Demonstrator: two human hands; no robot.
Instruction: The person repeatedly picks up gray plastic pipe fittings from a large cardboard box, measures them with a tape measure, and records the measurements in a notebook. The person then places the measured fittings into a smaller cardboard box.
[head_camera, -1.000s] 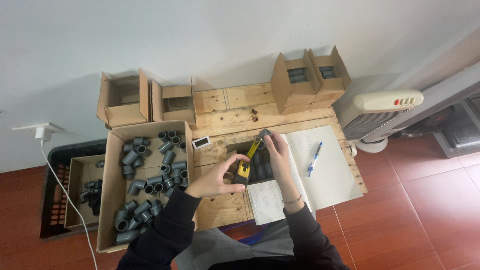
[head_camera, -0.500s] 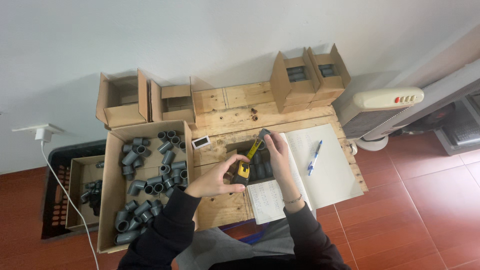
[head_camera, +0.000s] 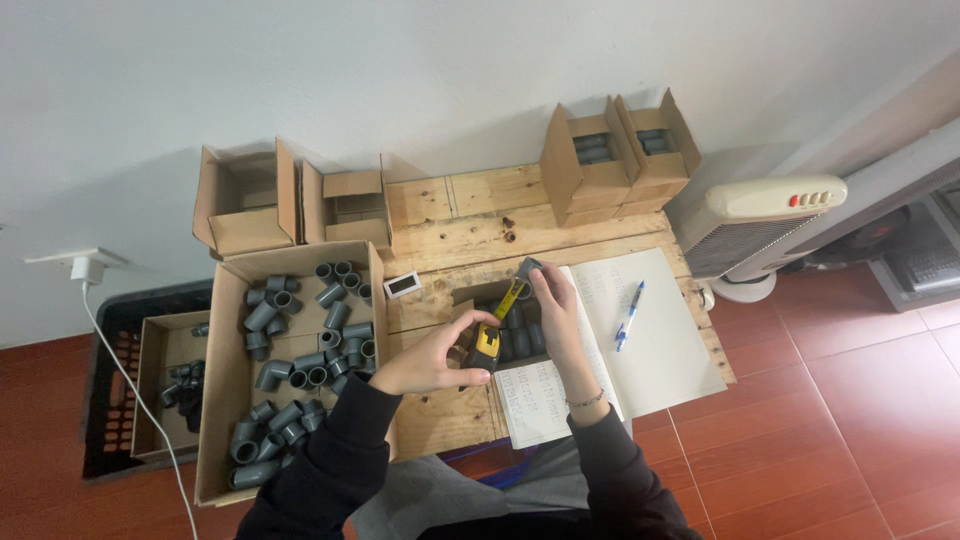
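My left hand (head_camera: 432, 358) grips a yellow and black tape measure (head_camera: 487, 342), its yellow blade (head_camera: 509, 298) pulled out up and to the right. My right hand (head_camera: 555, 308) holds a grey pipe fitting (head_camera: 526, 269) at the blade's far end. Both hands hover over a small open carton (head_camera: 462, 296) of grey fittings in the middle of the wooden pallet table (head_camera: 470, 195).
A large carton (head_camera: 226, 330) of grey elbow fittings lies at left, a smaller one (head_camera: 146, 375) beside it on a black crate. An open notebook (head_camera: 650, 340) with a blue pen (head_camera: 629, 317) lies at right. Open cartons (head_camera: 246, 200) stand along the back. A fan heater (head_camera: 765, 215) stands right.
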